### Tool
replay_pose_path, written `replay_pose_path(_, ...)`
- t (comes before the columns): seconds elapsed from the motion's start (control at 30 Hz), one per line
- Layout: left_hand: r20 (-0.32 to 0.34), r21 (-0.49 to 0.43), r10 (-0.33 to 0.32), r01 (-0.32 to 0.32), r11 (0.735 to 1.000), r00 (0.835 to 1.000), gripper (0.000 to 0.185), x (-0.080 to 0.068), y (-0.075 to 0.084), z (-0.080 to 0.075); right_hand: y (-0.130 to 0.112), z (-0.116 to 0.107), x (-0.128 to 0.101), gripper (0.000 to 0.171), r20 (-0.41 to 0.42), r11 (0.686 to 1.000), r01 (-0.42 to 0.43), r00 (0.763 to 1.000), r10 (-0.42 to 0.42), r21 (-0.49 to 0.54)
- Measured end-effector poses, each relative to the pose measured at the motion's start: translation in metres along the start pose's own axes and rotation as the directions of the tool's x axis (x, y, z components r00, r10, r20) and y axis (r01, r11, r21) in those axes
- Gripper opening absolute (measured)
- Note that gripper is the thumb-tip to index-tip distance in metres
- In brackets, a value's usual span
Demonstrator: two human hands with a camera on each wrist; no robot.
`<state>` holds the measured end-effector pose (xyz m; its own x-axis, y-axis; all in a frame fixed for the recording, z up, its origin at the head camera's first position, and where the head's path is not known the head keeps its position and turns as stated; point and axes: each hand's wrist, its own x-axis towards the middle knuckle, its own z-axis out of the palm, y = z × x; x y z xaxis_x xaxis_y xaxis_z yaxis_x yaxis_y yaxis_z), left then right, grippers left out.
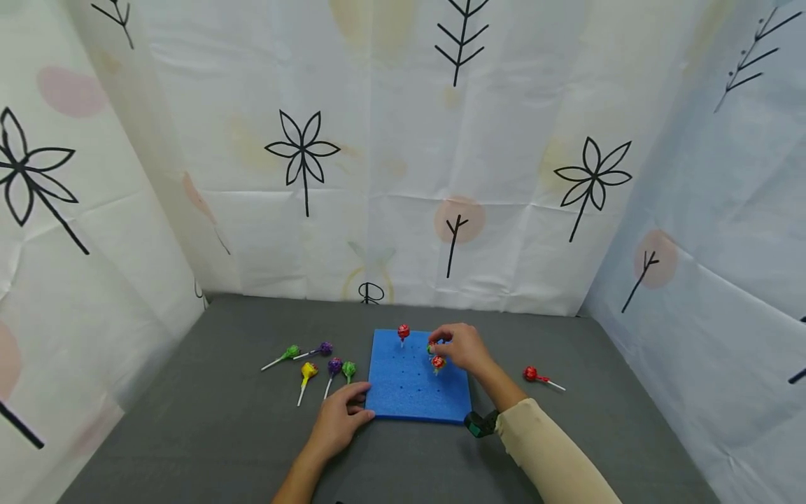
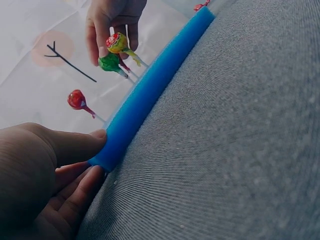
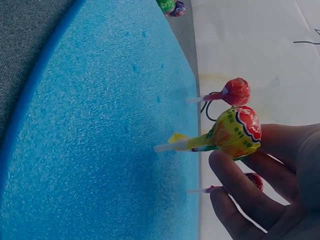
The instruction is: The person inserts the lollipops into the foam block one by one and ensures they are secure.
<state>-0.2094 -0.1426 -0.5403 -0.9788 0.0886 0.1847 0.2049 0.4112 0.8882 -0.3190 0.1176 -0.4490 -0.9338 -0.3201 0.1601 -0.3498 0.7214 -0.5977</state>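
A left hand (image 1: 340, 418) rests open at the blue foam board (image 1: 418, 378)'s seven o'clock corner, thumb on top, steadying it, while the right hand (image 1: 462, 346) holds a yellow-and-red-wrapped lollipop (image 3: 234, 131) by its head, white stick meeting the foam at about one o'clock. Planting appears underway; next, a straight push into a hole seems needed. A red lollipop (image 1: 404, 332) stands at twelve o'clock.
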Motion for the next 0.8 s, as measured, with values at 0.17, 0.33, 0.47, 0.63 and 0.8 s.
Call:
replay_pose_path(0.17, 0.000, 0.006, 0.002, -0.002, 1.000, 1.000, 0.047, -0.0002, -0.0007, -0.0008, -0.0023, -0.0002, 0.0011, 0.009, 0.016, 1.000, -0.007, 1.000, 0.007, 0.003)
replay_pose_path(0.33, 0.001, 0.008, 0.005, -0.005, 1.000, 1.000, 0.047, -0.0004, 0.0006, -0.0007, -0.0027, -0.0004, 0.0002, 0.015, 0.019, 0.999, -0.021, 1.000, 0.021, 0.028)
replay_pose_path(0.47, 0.000, 0.007, 0.004, -0.004, 1.000, 1.000, 0.047, -0.0004, 0.0021, -0.0007, -0.0026, -0.0010, -0.0013, 0.020, 0.007, 0.998, -0.015, 1.000, 0.014, 0.057)
replay_pose_path(0.63, 0.000, 0.010, 0.008, -0.008, 1.000, 1.000, 0.046, -0.0001, 0.0024, -0.0007, -0.0034, -0.0023, -0.0023, 0.020, -0.009, 0.997, -0.011, 1.000, 0.012, 0.078)
replay_pose_path(0.8, -0.002, 0.011, 0.009, -0.009, 1.000, 1.000, 0.046, 0.0002, 0.0017, -0.0006, -0.0035, -0.0049, -0.0038, 0.017, -0.016, 0.995, -0.011, 1.000, 0.013, 0.098)
